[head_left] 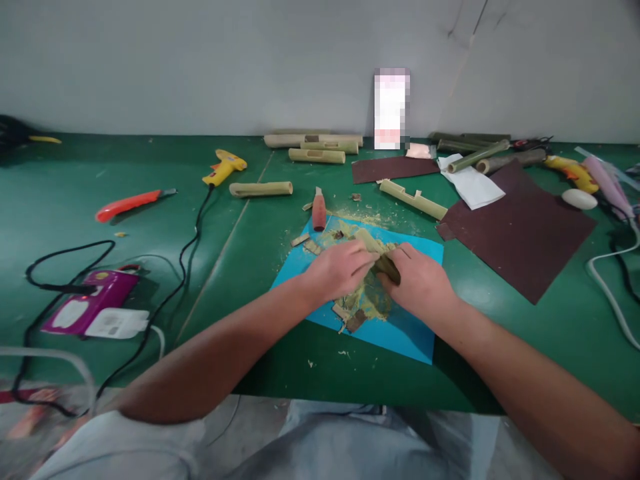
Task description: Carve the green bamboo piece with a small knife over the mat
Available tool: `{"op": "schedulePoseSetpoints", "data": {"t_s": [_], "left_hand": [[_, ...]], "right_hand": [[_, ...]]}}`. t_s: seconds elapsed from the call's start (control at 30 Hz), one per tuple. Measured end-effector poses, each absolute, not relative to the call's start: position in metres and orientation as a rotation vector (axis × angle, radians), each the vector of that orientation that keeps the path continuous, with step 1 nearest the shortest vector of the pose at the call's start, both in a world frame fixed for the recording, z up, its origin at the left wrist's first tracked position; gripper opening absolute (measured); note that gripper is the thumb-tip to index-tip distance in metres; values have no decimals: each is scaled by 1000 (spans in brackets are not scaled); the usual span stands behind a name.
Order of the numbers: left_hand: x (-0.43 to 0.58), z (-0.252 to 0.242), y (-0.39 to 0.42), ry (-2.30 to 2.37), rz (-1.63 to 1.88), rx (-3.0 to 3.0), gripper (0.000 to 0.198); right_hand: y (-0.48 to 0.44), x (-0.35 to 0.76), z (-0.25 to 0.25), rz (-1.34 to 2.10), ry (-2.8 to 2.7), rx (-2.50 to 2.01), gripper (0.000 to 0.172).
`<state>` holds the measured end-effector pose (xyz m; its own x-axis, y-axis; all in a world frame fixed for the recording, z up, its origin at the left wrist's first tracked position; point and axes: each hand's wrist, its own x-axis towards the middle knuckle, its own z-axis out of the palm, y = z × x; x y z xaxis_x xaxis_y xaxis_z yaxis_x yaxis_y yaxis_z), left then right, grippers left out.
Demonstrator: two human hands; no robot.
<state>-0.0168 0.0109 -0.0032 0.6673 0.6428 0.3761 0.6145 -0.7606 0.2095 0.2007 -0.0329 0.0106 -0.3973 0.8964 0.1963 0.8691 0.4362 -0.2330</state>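
A short bamboo tube [367, 240] is held at a slant over a blue sheet [413, 337] strewn with yellowish shavings and bamboo chips. My right hand [423, 277] wraps round the near end of the tube, where its dark hollow side shows. Closed in a pinch, my left hand [340, 267] meets the tube near its middle; whether a small piece sits between those fingertips is hidden. Just beyond the left hand, a red-handled chisel [319, 212] lies with its blade pointing away. Brown bamboo offcuts [356, 321] rest on the sheet below the hands.
Notched bamboo pieces [413, 199] lie around the back, with brown sandpaper [520, 233] at right. On the left are an orange utility knife [131, 205], a yellow glue gun [224, 168] and a purple power strip [95, 303] with trailing cables. A phone [390, 110] leans on the wall.
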Motion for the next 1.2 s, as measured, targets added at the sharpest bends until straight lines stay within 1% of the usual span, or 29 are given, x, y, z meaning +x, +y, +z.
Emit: {"op": "schedulePoseSetpoints", "data": {"t_s": [0.2,0.4,0.5,0.6,0.73,0.83,1.03,1.13,1.2], "left_hand": [[-23,-1,17,1205,936,2469,25],[-18,11,3,1287,973,1869,26],[-19,11,5,1275,1007,1723,25],[-21,9,7,1309,1010,1834,25],[-26,6,8,1290,998,2319,27],[-29,1,11,1274,956,2546,29],[-23,-4,13,1182,895,2615,25],[-22,-3,14,1086,820,2681,26],[-24,-2,17,1113,796,2718,28]], "right_hand": [[-33,202,11,115,-2420,-1540,20],[-33,202,12,100,-2430,-1535,21],[-33,203,11,94,-2415,-1520,21],[-33,202,11,98,-2404,-1492,20],[-33,202,11,117,-2396,-1482,20],[-33,201,9,136,-2392,-1488,21],[-32,201,8,198,-2408,-1512,19],[-32,201,9,209,-2400,-1522,16],[-32,201,9,217,-2395,-1520,16]]}}
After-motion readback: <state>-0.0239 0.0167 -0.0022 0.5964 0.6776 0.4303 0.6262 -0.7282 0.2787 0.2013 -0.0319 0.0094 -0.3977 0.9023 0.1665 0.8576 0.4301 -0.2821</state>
